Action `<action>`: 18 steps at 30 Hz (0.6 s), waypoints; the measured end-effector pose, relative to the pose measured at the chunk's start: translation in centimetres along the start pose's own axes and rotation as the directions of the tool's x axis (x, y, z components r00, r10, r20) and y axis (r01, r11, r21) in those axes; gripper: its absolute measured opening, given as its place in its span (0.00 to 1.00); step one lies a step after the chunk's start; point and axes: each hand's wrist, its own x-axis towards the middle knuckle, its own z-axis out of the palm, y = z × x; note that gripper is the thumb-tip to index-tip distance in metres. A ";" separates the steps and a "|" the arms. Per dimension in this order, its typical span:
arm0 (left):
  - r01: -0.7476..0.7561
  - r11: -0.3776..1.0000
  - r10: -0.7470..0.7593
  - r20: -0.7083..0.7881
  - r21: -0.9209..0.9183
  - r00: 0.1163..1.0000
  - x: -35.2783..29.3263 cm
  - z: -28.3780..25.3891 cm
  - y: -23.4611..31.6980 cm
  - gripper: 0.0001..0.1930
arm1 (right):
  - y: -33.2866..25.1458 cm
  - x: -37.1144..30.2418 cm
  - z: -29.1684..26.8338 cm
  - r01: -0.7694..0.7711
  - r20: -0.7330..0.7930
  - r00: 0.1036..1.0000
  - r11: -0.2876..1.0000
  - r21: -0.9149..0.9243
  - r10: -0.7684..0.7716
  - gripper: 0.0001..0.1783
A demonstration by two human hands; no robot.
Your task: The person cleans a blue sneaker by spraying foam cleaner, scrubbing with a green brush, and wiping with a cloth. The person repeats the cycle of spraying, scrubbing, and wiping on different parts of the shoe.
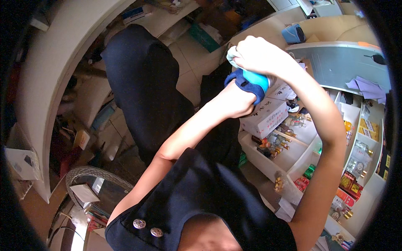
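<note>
My left hand [238, 99] is closed around a dark blue, soft-looking item [248, 85] with a thick rim. A bright blue part [256, 78] shows inside or behind that rim; its kind is not clear. Just above it, my right hand [260, 56] is a closed fist. A pale green, cloth-like piece [233, 56] pokes out at the fist's left side. The two hands are close together, and the bright blue part lies between them. My fingers hide much of both items.
White cartons [266, 119] stand right beyond my left hand. An open divided drawer [295, 152] holds several small bottles and boxes. A grey-blue panel [339, 67] and a crumpled purple cloth [368, 88] lie at the far right. A woven-rimmed chair [83, 171] is lower left.
</note>
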 end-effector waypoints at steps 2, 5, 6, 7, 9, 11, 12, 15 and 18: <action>0.017 1.000 -0.017 -0.073 -0.007 0.997 0.5 0.4 -0.7 0.13 | -0.1 1.1 -0.3 -0.081 0.102 0.991 0.996 -0.037 0.084 0.15; 0.027 0.999 -0.026 -0.013 0.020 1.000 -0.7 0.5 -2.2 0.10 | -3.4 1.3 -1.7 -0.240 0.124 0.961 0.969 -0.066 0.247 0.19; 0.017 1.000 -0.016 -0.060 0.005 0.998 -1.3 1.0 -3.0 0.09 | -4.0 1.1 -1.4 -0.089 -0.022 0.996 0.990 -0.111 0.087 0.17; 0.056 0.998 -0.054 -0.074 0.024 0.996 -1.9 1.9 -4.0 0.12 | -4.5 0.7 -0.9 0.043 -0.156 0.985 0.983 -0.179 -0.071 0.15; 0.038 0.987 -0.086 -0.309 -0.159 0.947 -1.0 1.0 -3.4 0.14 | -4.5 -1.3 0.2 0.081 -0.501 0.866 0.990 0.112 -0.014 0.16; -0.015 0.966 -0.092 -0.398 -0.257 0.913 -0.3 0.2 -3.0 0.16 | -4.1 -3.8 1.7 0.199 -0.763 0.645 0.954 0.222 0.044 0.18; 0.117 0.833 -0.254 -0.187 -0.540 0.949 0.1 -1.9 -2.9 0.16 | -4.4 -5.7 3.5 0.273 -0.772 0.611 0.868 0.414 0.175 0.24; 0.391 0.682 -0.565 -0.106 -0.618 0.818 1.0 -4.2 -2.1 0.20 | -4.3 -9.9 7.4 0.413 -0.653 0.643 0.536 0.736 0.401 0.28; 0.365 0.565 -0.606 -0.072 -0.739 0.792 0.9 -4.7 -1.1 0.24 | -0.8 -13.9 13.2 0.502 0.090 0.179 -0.169 0.848 0.980 0.24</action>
